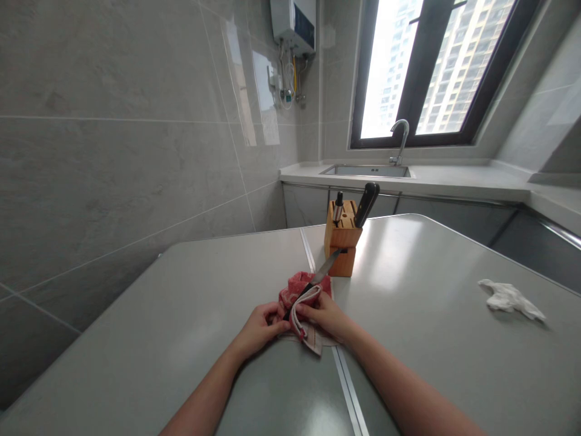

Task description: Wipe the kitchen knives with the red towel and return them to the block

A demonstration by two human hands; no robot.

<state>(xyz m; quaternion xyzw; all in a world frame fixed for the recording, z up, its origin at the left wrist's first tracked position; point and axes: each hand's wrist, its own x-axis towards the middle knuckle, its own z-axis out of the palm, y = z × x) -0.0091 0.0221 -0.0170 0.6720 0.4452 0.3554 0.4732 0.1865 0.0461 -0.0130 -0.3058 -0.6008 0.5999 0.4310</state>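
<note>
A knife (327, 266) with a black handle points away from me, its blade tip in front of the wooden knife block (344, 236). My left hand (263, 322) is closed around the end of the knife's handle. A red and white cloth (302, 290) lies bunched under and around the handle. Folded cloth is pinched in my right hand (324, 313), beside the handle. Another black-handled knife (367, 204) stands in the block's right side, and a smaller black-topped tool (338, 209) stands at its left. Part of the knife handle is hidden by the cloth and fingers.
The grey table (218, 290) has a metal seam (347, 387) running down its middle. A crumpled white tissue (511, 298) lies on the right side. Beyond the table are a counter with a sink (367, 171) and a faucet (402, 139). A tiled wall (136, 169) rises at the left.
</note>
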